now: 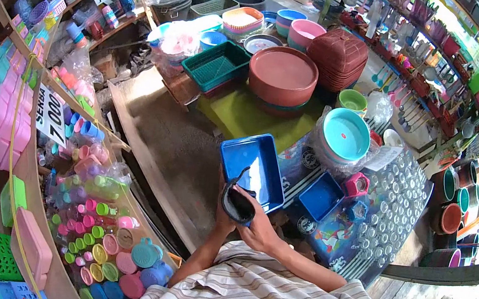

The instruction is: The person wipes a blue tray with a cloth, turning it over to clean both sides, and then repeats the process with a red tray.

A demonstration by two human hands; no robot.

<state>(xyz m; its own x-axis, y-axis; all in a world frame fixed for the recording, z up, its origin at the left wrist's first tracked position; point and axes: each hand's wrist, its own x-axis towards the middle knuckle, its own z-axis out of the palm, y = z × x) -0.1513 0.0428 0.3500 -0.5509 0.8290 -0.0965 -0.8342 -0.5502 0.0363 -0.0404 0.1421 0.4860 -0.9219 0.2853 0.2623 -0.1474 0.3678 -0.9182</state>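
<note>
Here, the left hand [224,215] and right hand [259,233] steady a dark object [238,206], fingers curled around it; beyond them sits a blue tray [238,163]; shifting the object calls for firm support.

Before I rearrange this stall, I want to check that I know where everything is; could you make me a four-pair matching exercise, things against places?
Things
1. Black item
2. Turquoise round tub
3. Dark green rectangular basket
4. Smaller blue tray

Places
A. Beside the pink six-sided item
B. On the picture's left side of the brownish-red round tubs
C. Between the left hand and right hand
D. With clear plastic around it

Right pairs: 1-C, 2-D, 3-B, 4-A
</note>
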